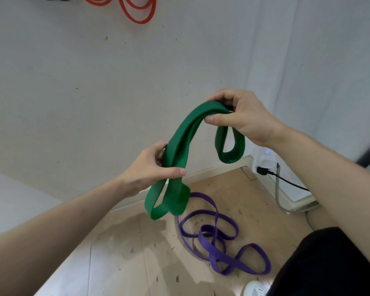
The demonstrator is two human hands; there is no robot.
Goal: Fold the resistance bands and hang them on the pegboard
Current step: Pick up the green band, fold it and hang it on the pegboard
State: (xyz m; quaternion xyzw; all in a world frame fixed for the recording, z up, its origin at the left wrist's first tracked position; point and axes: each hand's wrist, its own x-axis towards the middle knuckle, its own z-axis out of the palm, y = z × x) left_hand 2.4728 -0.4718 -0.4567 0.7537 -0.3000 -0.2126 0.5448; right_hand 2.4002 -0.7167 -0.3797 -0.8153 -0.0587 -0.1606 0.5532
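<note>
A wide green resistance band (pixel 181 144), doubled into layers, arches between my two hands in front of the wall. My left hand (pixel 150 169) pinches its lower part, and a folded loop end hangs below that hand. My right hand (pixel 241 116) grips the top of the arch, with a short loop dangling under the thumb. A thinner purple band (pixel 217 238) lies tangled in loops on the wooden floor below. Orange-red bands (pixel 137 11) hang on the wall at the top edge; what holds them is out of view.
A white wall (pixel 83 82) fills the background, meeting the wooden floor (pixel 126 253) at a pale skirting board. A black plug and cable (pixel 273 174) sit at a white socket unit in the right corner. A white shoe (pixel 255 289) shows at the bottom.
</note>
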